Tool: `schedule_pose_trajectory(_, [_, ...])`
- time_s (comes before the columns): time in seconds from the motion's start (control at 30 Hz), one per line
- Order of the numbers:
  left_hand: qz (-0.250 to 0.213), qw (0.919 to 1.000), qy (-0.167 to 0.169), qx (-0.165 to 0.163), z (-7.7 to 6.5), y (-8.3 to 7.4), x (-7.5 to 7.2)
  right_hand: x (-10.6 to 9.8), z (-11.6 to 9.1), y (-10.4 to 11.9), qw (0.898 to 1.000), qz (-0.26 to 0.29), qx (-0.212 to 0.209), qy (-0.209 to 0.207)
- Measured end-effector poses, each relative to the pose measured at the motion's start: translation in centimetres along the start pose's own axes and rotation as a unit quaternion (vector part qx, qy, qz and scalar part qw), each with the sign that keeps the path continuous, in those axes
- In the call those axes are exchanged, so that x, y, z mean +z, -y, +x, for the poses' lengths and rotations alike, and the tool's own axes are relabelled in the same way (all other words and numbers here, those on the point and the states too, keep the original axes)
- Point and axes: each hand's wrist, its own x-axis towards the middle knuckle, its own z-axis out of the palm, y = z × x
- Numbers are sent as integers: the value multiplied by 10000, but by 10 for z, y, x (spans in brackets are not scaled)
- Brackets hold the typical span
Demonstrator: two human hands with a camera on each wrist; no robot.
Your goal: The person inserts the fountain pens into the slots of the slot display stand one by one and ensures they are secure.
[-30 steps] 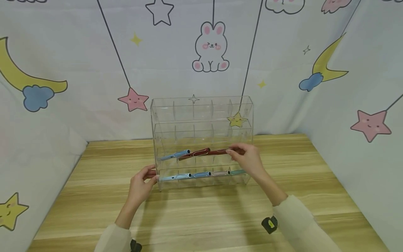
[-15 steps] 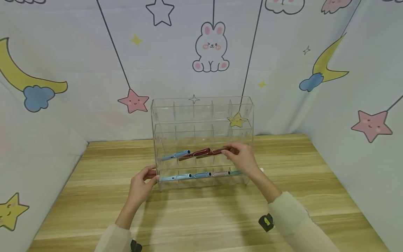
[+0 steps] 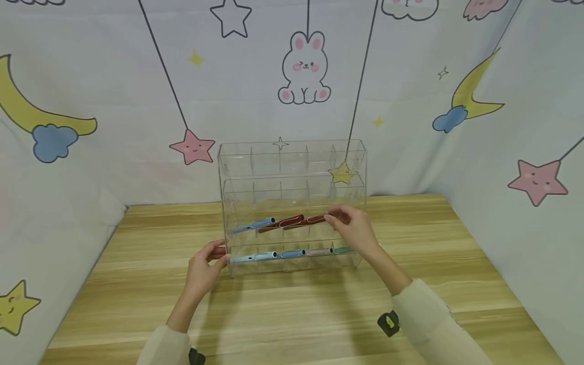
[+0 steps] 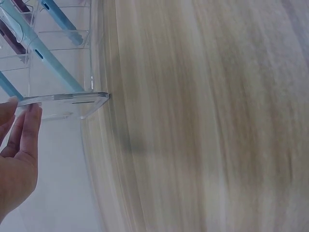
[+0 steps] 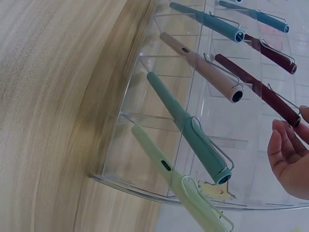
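A clear acrylic pen rack with stepped tiers stands on the wooden table. My left hand holds its left side panel near the bottom, thumb in front, fingers behind. With thumb and fingertips, my right hand pinches the capped end of a dark red pen lying slanted in the second tier from the bottom. Left of it in that tier are another dark red pen and a blue pen. The lowest tier carries light blue, blue, pinkish, teal and pale green pens.
The two upper tiers show bare dividers. A white cloth backdrop with printed stars, moons and a rabbit hangs behind and at both sides. Wooden tabletop spreads in front of the rack.
My right hand has shifted slightly left, bringing the dark red pen further left and its tip lower into the tier. The left hand stays on the side panel.
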Motion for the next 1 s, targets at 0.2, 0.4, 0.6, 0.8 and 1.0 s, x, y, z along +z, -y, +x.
schedule_pose_trajectory(0.2, [47, 10000, 28, 20, 0, 1, 0, 0, 0, -2, 9997, -13, -245, -24])
schedule_pose_trajectory(0.4, [47, 10000, -82, -5, 1, 2, 3, -2, -2, -2, 9994, -154, -315, 8])
schedule_pose_trajectory(0.6, [105, 9998, -170, 9, 2, 4, 5, -9, -5, -6, 9991, -242, -313, 128])
schedule_pose_trajectory(0.8, [4, 10000, -94, -23, 0, 4, 4, -31, -12, -20, 9992, -391, -83, 15])
schedule_pose_trajectory(1.0, [546, 9978, 73, 381, -9, 16, -2, -56, -29, -52, 9936, -935, -203, -601])
